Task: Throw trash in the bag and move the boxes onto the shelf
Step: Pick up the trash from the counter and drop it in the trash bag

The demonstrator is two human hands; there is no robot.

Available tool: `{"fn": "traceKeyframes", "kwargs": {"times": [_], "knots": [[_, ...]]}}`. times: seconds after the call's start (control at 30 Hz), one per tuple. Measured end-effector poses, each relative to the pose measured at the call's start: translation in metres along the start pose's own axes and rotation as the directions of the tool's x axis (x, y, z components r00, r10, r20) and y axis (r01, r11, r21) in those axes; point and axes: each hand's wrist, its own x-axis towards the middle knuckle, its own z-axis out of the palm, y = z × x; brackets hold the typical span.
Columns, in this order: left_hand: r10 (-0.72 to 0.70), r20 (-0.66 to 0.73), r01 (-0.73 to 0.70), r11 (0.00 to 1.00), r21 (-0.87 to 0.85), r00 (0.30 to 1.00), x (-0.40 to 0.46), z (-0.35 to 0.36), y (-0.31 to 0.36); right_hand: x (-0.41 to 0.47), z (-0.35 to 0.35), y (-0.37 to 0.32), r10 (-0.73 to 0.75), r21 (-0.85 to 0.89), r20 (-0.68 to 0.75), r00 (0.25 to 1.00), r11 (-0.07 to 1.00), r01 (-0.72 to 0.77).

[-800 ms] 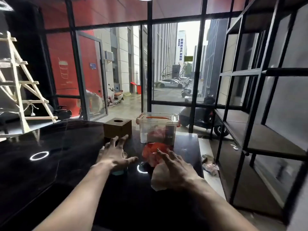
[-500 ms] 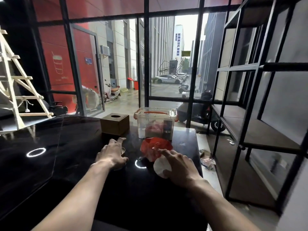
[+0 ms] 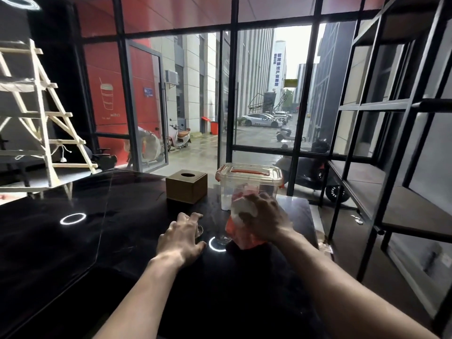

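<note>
1. Desk (image 3: 110,241): black, glossy, reflecting ring lights.
2. Brown box (image 3: 186,185) with a round top hole sits toward the far edge.
3. Clear lidded box (image 3: 249,184) with red handle stands just right of it.
4. Small round glass item (image 3: 199,231) lies nearer, partly hidden.
5. Black metal shelf (image 3: 391,199) stands right of the desk, boards bare.

On the window glass (image 3: 266,94) the word "Sandwich" (image 3: 273,119) shows backwards, under a line drawing of a sandwich and a fork. The red wall (image 3: 107,94) has a drawn cup with tiny letters under it, too small to read. A tall building outside carries a blue sign (image 3: 277,69) with blurry characters.
</note>
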Motion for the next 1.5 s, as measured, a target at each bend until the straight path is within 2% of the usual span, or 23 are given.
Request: {"fn": "traceKeyframes", "kwargs": {"times": [0.13, 0.23, 0.37, 0.5, 0.83, 1.13, 1.5], "knots": [[0.012, -0.001, -0.012, 1.0, -0.005, 1.0, 0.001, 0.001, -0.001, 0.0, 0.029, -0.006, 0.058, -0.077, 0.301, 0.952, 0.996, -0.036], [0.014, 0.0, -0.014, 1.0, -0.016, 1.0, 0.002, 0.001, -0.001, -0.004, 0.039, -0.005, 0.088, -0.131, 0.345, 0.935, 0.99, -0.045], [0.018, -0.007, -0.018, 1.0, -0.018, 1.0, 0.001, 0.001, 0.0, -0.007, 0.032, -0.003, 0.041, -0.206, 0.255, 0.966, 0.979, 0.013], [0.017, -0.006, -0.017, 0.999, -0.032, 1.0, 0.001, 0.001, 0.0, -0.016, 0.019, 0.002, -0.015, -0.205, 0.17, 0.985, 0.977, 0.05], [0.092, -0.041, -0.095, 0.993, -0.077, 0.995, 0.001, -0.003, 0.015, -0.044, -0.039, 0.018, 0.055, -0.248, 0.022, 0.998, 0.968, -0.048], [0.217, -0.068, -0.223, 0.97, -0.099, 0.974, -0.024, -0.005, 0.119, -0.099, -0.098, 0.075, 0.14, -0.271, -0.063, 0.988, 0.95, -0.152], [0.23, -0.046, -0.234, 0.964, -0.126, 0.972, -0.08, 0.039, 0.29, -0.177, -0.187, 0.219, 0.167, -0.272, -0.079, 0.983, 0.945, -0.183]]}}
